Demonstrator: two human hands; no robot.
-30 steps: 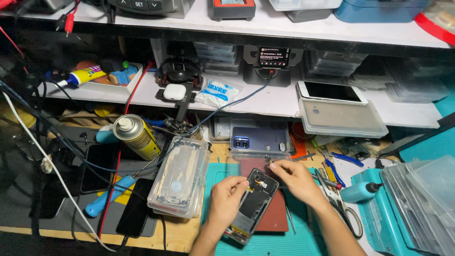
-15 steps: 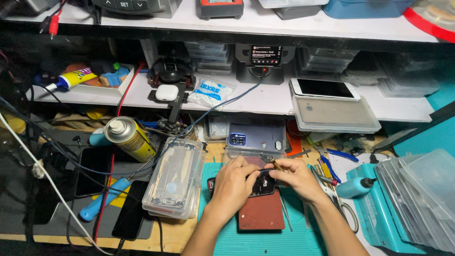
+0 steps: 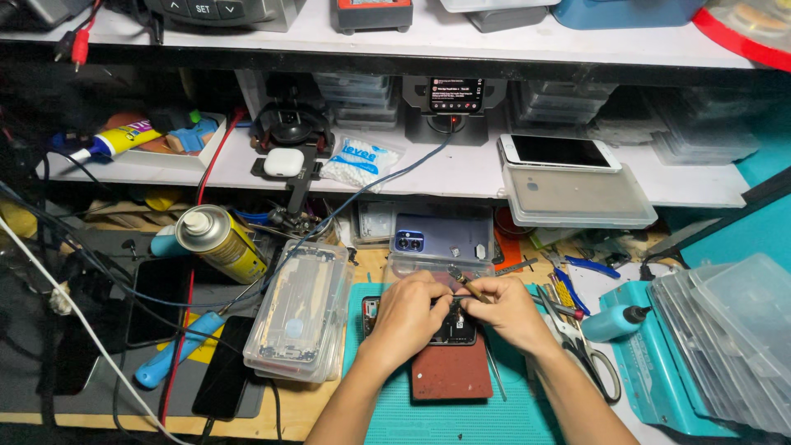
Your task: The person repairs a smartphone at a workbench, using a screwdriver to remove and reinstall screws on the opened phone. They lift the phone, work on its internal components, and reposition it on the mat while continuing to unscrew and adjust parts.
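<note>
Two bare hands meet over an opened phone (image 3: 449, 328) that lies flat on a teal mat (image 3: 461, 416), seen from above. The phone is dark, its back removed, with small dark parts showing inside; its lower end rests on a reddish-brown pad (image 3: 451, 371). Most of the phone sits under the fingers, so only its left edge and a strip between the hands can be seen.

The left hand (image 3: 408, 317) curls over the phone's left half, fingers bent and closed down on its body, holding it. The right hand (image 3: 509, 311) has its fingers pinched narrow around a thin tool (image 3: 461, 278), whose brass-coloured shaft sticks up and away beyond the knuckles. The tool's tip is hidden between the two hands, and where it touches the phone cannot be made out.

Just beyond the fingertips stands a clear box (image 3: 441, 237) with a blue phone back inside. Left of the left hand lies a clear case (image 3: 301, 317) holding a pale frame, and farther left a yellow spray can (image 3: 218, 241) on its side. Right of the right hand lie scissors (image 3: 589, 354) and a small teal bottle (image 3: 614, 323). Both forearms are cut off by the bottom edge.
</note>
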